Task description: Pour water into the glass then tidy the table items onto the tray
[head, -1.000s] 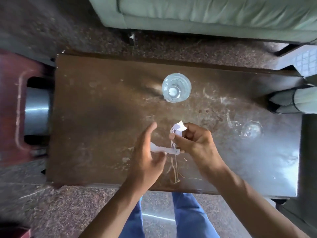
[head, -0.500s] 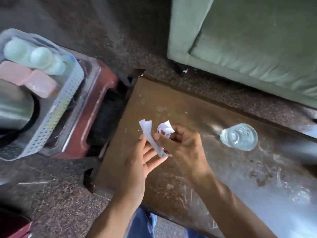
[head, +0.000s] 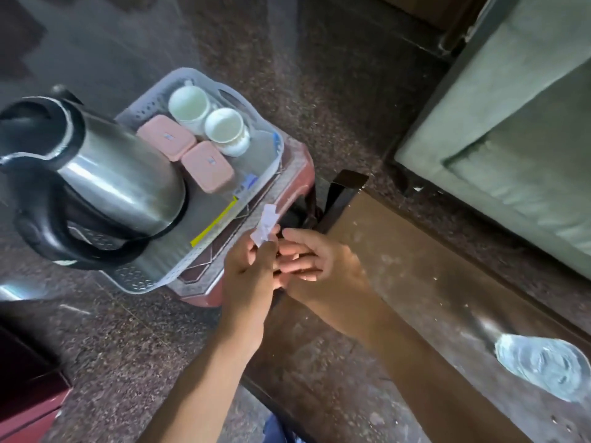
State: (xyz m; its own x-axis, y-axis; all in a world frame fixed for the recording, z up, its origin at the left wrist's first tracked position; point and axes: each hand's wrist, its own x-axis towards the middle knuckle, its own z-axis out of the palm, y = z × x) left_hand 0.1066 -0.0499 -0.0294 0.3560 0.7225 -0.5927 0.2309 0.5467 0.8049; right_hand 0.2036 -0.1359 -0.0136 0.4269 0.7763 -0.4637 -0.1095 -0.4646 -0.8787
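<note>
Paper scrap (head: 266, 230) pinched by left hand (head: 248, 266), right hand (head: 315, 262) fingers spread alongside; kettle (head: 105, 174) crowds tray (head: 192, 257).

Single view, head-worn, wide-angle. Looks steeply down and forward from above the person's forearms, close to the hands at frame centre. Frame tilted: the brown table (head: 415, 314) runs diagonally from centre to lower right, the speckled floor (head: 319, 91) fills the top and lower left. The perforated tray (head: 198, 260) on a red stool (head: 297, 174) lies left of centre, seen from above. Green sofa (head: 511, 139) at the right edge. Edges bend with lens distortion. No second view.
</note>
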